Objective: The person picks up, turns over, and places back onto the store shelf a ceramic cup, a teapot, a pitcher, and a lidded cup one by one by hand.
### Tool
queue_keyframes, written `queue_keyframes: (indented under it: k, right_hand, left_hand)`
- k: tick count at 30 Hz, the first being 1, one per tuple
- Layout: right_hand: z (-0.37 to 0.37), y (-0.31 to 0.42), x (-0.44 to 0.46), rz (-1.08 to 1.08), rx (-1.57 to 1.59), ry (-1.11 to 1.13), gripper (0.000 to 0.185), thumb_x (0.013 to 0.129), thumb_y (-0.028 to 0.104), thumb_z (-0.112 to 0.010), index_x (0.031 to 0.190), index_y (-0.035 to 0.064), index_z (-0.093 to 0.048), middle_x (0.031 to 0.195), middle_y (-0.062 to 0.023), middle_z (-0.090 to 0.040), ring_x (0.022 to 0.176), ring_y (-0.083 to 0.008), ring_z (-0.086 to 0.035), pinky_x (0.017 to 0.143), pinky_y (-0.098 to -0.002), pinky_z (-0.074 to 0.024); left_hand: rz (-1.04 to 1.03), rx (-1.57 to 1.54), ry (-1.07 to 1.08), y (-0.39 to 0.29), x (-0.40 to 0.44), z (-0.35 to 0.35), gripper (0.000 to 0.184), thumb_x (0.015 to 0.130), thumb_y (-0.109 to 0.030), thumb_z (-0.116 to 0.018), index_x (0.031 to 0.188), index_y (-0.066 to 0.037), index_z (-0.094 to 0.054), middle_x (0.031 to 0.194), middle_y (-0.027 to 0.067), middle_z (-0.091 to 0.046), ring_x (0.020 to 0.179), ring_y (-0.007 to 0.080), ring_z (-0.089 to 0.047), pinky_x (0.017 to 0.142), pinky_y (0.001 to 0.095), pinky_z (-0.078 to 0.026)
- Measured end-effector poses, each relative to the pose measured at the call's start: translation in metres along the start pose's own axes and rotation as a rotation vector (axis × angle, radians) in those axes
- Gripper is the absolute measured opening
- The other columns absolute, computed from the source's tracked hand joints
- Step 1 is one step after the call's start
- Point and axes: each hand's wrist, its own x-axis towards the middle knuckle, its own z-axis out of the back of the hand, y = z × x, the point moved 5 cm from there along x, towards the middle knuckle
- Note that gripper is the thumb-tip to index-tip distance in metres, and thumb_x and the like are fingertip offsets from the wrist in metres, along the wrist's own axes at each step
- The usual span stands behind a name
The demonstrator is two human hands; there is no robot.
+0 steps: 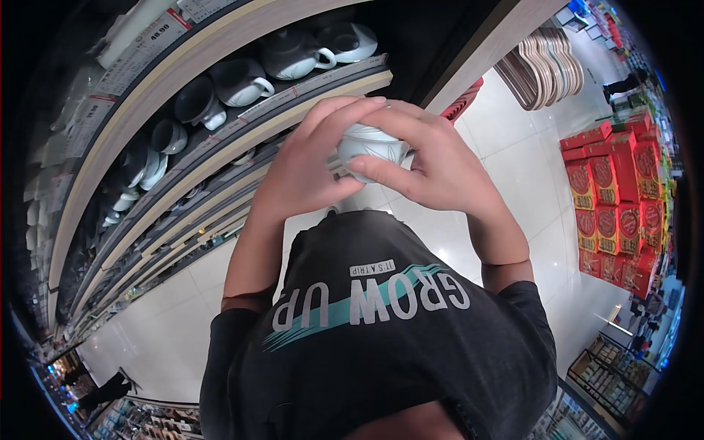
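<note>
Between my two hands, in front of my chest, is a small white ceramic cup (372, 149) with thin dark leaf lines and a ridged upper edge. My right hand (441, 155) grips it from the right, thumb pressed on its near side and fingers arched over the top. On the other side my left hand (302, 158) curves around, its fingers meeting the right ones over the cup and its thumb near the base. Fingers hide the top of the cup, so I cannot tell whether a lid is on.
On the left, a curved-looking shelf (220, 126) holds a teapot (293, 55), mugs (242, 81) and bowls (170, 136), with price labels (132, 62). Red gift boxes (616, 198) are stacked at right. Patterned boards (541, 70) hang at upper right. Pale floor tiles (513, 147) lie below.
</note>
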Motion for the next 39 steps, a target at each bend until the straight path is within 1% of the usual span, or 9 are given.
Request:
queue_keyframes:
  k: [7,12,17,20,22,30,32,34,39]
  right_hand:
    - [0.013,0.032,0.014,0.167,-0.261,-0.061,0.047,0.08,0.034,-0.072,0.115,0.0059,-0.058,0.089,-0.0183,-0.064,0.086,-0.0372,-0.062,0.079,-0.0423,-0.0491]
    - [0.023,0.042,0.02,0.21,-0.255,-0.024,0.071,0.07,0.033,-0.083,0.126,0.0046,-0.05,0.107,-0.0124,-0.064,0.094,-0.032,-0.064,0.076,-0.0355,-0.0507]
    - [0.035,0.045,0.023,0.274,-0.125,-0.034,0.06,0.072,0.035,-0.079,0.12,0.0098,-0.055,0.099,-0.0158,-0.067,0.093,-0.0361,-0.064,0.08,-0.0406,-0.0509]
    - [0.037,0.042,0.021,0.283,-0.091,-0.064,0.059,0.071,0.034,-0.08,0.121,0.0088,-0.062,0.106,-0.0159,-0.067,0.096,-0.035,-0.065,0.082,-0.0386,-0.0522]
    - [0.036,0.039,0.021,0.29,-0.085,-0.066,0.06,0.07,0.022,-0.083,0.122,0.0007,-0.061,0.114,-0.0127,-0.067,0.09,-0.0229,-0.068,0.072,-0.0282,-0.0508]
    - [0.039,0.039,0.017,0.318,-0.104,-0.093,0.059,0.07,0.023,-0.083,0.121,0.0021,-0.062,0.116,-0.0131,-0.067,0.092,-0.0229,-0.067,0.073,-0.0284,-0.0502]
    - [0.04,0.042,0.016,0.334,-0.118,-0.095,0.059,0.069,0.024,-0.083,0.12,0.0025,-0.063,0.116,-0.0129,-0.067,0.093,-0.0234,-0.067,0.074,-0.029,-0.0502]
    - [0.041,0.046,0.015,0.325,-0.105,-0.092,0.056,0.07,0.03,-0.081,0.117,0.0058,-0.063,0.11,-0.0137,-0.066,0.102,-0.0334,-0.064,0.087,-0.038,-0.0517]
    - [0.039,0.046,0.012,0.406,-0.075,-0.093,0.062,0.069,0.035,-0.083,0.118,0.0047,-0.058,0.115,-0.0131,-0.062,0.106,-0.0339,-0.061,0.088,-0.0381,-0.051]
  left_hand:
    - [-0.201,-0.012,-0.262,0.006,-0.005,0.005,0.082,0.058,-0.007,-0.083,0.134,-0.011,-0.051,0.129,0.013,-0.054,0.116,0.0303,-0.056,0.094,0.0372,-0.048]
    - [-0.368,-0.009,-0.277,0.008,0.0,0.014,0.081,0.058,-0.009,-0.087,0.131,-0.011,-0.052,0.13,0.0165,-0.053,0.114,0.0304,-0.057,0.095,0.0371,-0.048]
    - [-0.323,-0.429,-0.333,0.021,0.0,0.015,0.087,0.051,0.003,-0.087,0.129,-0.009,-0.05,0.134,0.0138,-0.047,0.121,0.0234,-0.053,0.099,0.035,-0.047]
    - [-0.363,-0.509,-0.316,0.024,0.002,0.019,0.091,0.05,0.006,-0.085,0.131,-0.007,-0.047,0.135,0.012,-0.044,0.124,0.0229,-0.05,0.101,0.0347,-0.045]
    - [-0.381,-0.503,-0.32,0.026,0.004,0.019,0.09,0.05,0.007,-0.084,0.131,-0.007,-0.046,0.135,0.0121,-0.044,0.124,0.023,-0.049,0.101,0.0348,-0.044]
    - [-0.374,-0.543,-0.301,0.025,0.008,0.016,0.089,0.049,0.006,-0.085,0.128,-0.008,-0.049,0.135,0.0126,-0.044,0.125,0.0234,-0.048,0.102,0.0349,-0.043]
    - [-0.41,-0.438,-0.316,0.019,0.008,0.02,0.083,0.049,0.001,-0.088,0.124,-0.009,-0.053,0.132,0.0144,-0.048,0.122,0.0255,-0.051,0.099,0.0353,-0.045]
    - [-0.444,-0.284,-0.347,0.01,0.007,0.025,0.08,0.05,-0.003,-0.089,0.122,-0.011,-0.056,0.13,0.015,-0.05,0.119,0.0274,-0.053,0.097,0.0359,-0.046]
    - [-0.531,0.11,-0.366,-0.017,0.005,0.031,0.063,0.06,-0.013,-0.088,0.117,-0.022,-0.063,0.124,0.0165,-0.056,0.111,0.033,-0.058,0.092,0.0378,-0.048]
